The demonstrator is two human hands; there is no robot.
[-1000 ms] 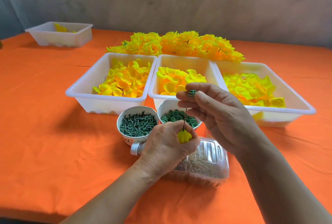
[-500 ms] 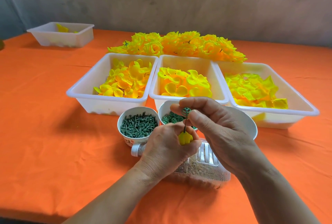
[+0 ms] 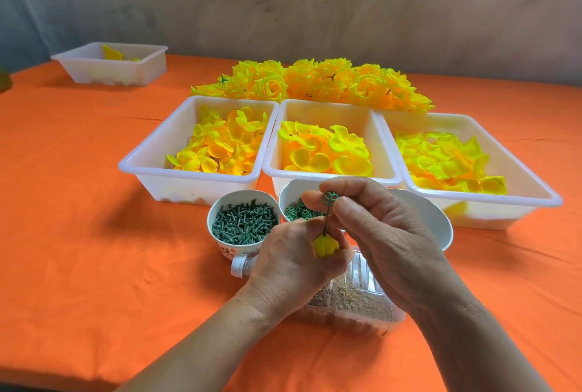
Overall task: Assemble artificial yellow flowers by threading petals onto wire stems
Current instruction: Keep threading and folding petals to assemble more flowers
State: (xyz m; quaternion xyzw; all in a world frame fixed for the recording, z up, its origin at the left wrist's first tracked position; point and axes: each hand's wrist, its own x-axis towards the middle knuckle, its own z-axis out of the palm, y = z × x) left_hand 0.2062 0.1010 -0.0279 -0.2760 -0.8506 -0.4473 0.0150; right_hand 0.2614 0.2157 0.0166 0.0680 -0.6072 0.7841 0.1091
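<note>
My left hand [image 3: 293, 262] pinches a small yellow bud [image 3: 326, 247] with a thin green wire stem [image 3: 326, 220] rising straight up from it. My right hand [image 3: 384, 234] holds a small round green disc [image 3: 329, 198] between thumb and forefinger at the top end of the stem. Both hands hover above a clear plastic bottle [image 3: 349, 300] lying on its side. Three white trays hold loose yellow petals: left tray [image 3: 148, 162], middle tray [image 3: 285, 114], right tray [image 3: 535, 184].
A paper cup [image 3: 231, 247] of green pegs and a second cup [image 3: 286, 196] of green discs stand before the trays. A white bowl [image 3: 437, 224] sits behind my right hand. Finished yellow flowers [image 3: 315, 83] pile at the back. Another white tray [image 3: 110, 65] is far left on the orange cloth.
My right hand came down from in front of the middle tray toward my left hand, carrying the green disc along the wire. The left hand and bud stayed put.
</note>
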